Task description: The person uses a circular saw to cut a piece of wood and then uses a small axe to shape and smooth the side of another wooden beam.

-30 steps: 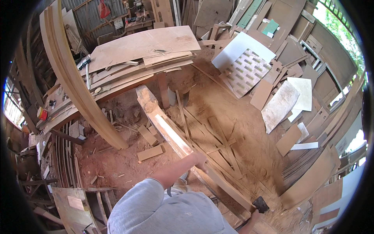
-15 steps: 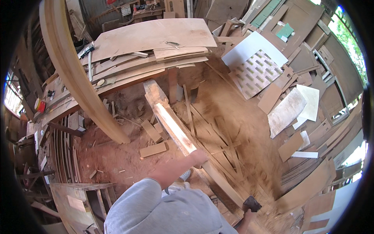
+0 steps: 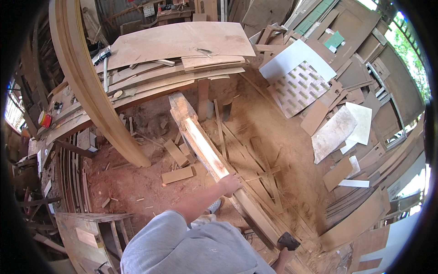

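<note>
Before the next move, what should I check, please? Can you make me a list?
1. Left hand holding the long timber: ok.
2. Right hand holding the dark tool: ok.
3. Left hand apart from the dark tool: ok.
4. Floor beside the timber tidy: not ok, loose wood blocks lie there.
5. Timber well supported underneath: cannot tell, its underside is hidden.

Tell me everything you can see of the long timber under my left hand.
The long timber looks like brown wood, with a rough-looking far end and a bright, pale strip along its upper face. It slants from near a bench leg down to the lower right. The left hand grips it around mid-length. Toward its near end, the right hand holds a dark, blocky thing; whether that touches the timber is unclear.
</note>
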The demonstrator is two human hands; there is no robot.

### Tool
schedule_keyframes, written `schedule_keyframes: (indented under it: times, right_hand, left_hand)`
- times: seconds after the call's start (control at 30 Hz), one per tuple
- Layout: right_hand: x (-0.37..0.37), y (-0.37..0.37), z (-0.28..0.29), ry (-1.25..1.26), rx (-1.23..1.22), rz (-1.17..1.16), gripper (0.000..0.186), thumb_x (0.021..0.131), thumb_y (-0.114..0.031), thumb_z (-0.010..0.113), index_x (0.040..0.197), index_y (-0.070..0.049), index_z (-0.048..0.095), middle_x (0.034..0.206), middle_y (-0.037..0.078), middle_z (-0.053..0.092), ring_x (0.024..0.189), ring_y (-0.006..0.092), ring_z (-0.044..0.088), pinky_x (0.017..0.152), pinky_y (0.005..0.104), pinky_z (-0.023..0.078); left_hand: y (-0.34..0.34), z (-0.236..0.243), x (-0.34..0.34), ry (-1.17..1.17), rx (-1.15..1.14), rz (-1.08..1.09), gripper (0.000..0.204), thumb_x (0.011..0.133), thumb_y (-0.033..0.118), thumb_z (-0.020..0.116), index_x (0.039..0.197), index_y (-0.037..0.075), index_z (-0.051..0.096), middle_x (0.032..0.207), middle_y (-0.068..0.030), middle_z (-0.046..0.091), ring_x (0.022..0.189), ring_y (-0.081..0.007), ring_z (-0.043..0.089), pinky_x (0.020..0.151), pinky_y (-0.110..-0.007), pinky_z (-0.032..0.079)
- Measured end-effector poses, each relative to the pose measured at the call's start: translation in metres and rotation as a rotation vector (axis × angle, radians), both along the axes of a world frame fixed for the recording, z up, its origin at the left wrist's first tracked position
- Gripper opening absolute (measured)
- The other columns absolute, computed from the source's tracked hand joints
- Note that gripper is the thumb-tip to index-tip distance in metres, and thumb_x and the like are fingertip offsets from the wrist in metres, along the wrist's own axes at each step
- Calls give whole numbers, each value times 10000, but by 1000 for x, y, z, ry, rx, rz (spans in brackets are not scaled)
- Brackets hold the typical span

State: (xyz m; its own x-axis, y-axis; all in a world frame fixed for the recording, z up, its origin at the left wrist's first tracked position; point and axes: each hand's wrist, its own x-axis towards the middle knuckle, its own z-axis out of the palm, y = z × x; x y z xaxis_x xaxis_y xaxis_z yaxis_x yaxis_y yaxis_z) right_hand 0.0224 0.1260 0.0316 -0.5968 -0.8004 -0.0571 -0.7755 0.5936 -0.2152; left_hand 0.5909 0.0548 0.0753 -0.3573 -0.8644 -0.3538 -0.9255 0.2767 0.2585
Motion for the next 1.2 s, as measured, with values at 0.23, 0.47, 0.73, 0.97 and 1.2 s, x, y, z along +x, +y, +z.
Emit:
schedule_keyframes:
  times: [0.23, 0.47, 0.73, 0.97, 1.2]
  right_hand:
    - [33, -9, 51, -22, -48, 50, 460, 776, -206, 715, 1110, 110, 707, 1084, 325, 727, 1071, 449, 708, 929, 504, 544]
    - [66, -79, 67, -690, -340, 702, 313, 878, -57, 722, 1137, 113, 678, 984, 162, 755, 890, 298, 719, 831, 415, 565]
    - [244, -82, 141, -1202, 705, 855, 250, 936, -185, 744, 769, -69, 598, 557, -8, 487, 411, 118, 474, 395, 279, 383]
    - [368, 64, 188, -944, 1593, 1410, 208, 948, -209, 735, 861, -54, 626, 658, 10, 543, 525, 106, 505, 466, 288, 416]
    - [424, 190, 162, -498, 1581, 1951, 334, 942, -333, 759, 1063, -26, 711, 831, 47, 684, 699, 149, 647, 619, 307, 510]
  left_hand:
    - [54, -9, -30, -79, -297, 188, 988, 830, 120, 683, 1664, 71, 157, 1736, -153, 166, 1613, -335, 131, 1305, -509, 131]
    - [138, -9, -82, -65, -303, 452, 1023, 819, 129, 686, 1676, 88, 127, 1738, -186, 137, 1611, -368, 134, 1283, -540, 193]
    - [275, 52, -124, 659, 113, 1088, 882, 863, 422, 798, 1575, 78, 407, 1552, -228, 486, 1435, -375, 478, 1191, -470, 396]
    - [370, 148, -174, 740, -1089, 1228, 741, 850, 485, 836, 1405, 60, 589, 1369, -180, 631, 1225, -354, 636, 1027, -448, 512]
    - [477, 142, -169, 683, -1035, 1817, 453, 897, 436, 807, 1017, 11, 710, 870, -108, 698, 795, -219, 671, 726, -366, 536]
